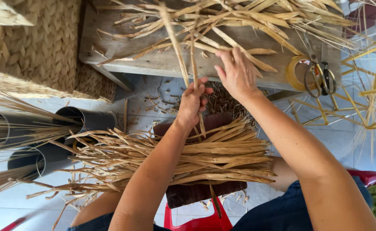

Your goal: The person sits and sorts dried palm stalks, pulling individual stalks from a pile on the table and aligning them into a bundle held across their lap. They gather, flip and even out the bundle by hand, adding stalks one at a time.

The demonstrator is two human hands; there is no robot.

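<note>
Two bare arms reach out over a bundle of dried leaves (205, 156) across the lap. Left hand (192, 102) grips upright leaf strips (193, 55); right hand (238, 73) rests spread on the wooden bench (162, 60), beside scissors (320, 77), above pale floor tiles (145, 111).

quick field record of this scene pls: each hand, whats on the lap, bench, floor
left hand: shut on a few upright dried leaf strands
right hand: open, fingers on loose dried leaves on the bench
lap: bundle of dried leaves lying across a dark cloth
bench: wooden, holds a tape roll and scissors
floor left: dark tubes holding thin stalks
upper left: woven basket
</note>
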